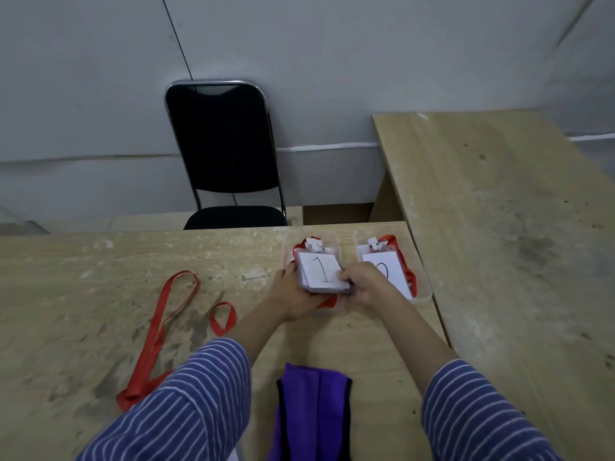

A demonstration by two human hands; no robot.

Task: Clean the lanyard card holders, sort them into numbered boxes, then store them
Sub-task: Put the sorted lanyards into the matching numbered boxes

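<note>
box 1 (311, 239) left of box 2 (424, 287), side by side at table (66, 261) far edge | card holder (324, 272) over box 1, between left hand (293, 294) and right hand (364, 286) | lanyard (159, 331) left on table | cloth (312, 414) at near edge | chair (226, 154) behind table | second table (499, 211) to the right

Handwritten "1" on white card (320, 268); right card's (387, 272) digit half hidden, unreadable.

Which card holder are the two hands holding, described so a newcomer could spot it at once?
On the wooden table in front of the black chair, two clear trays sit side by side. The card holder is over the left tray, between the left hand and right hand. Its card reads 1.
</note>
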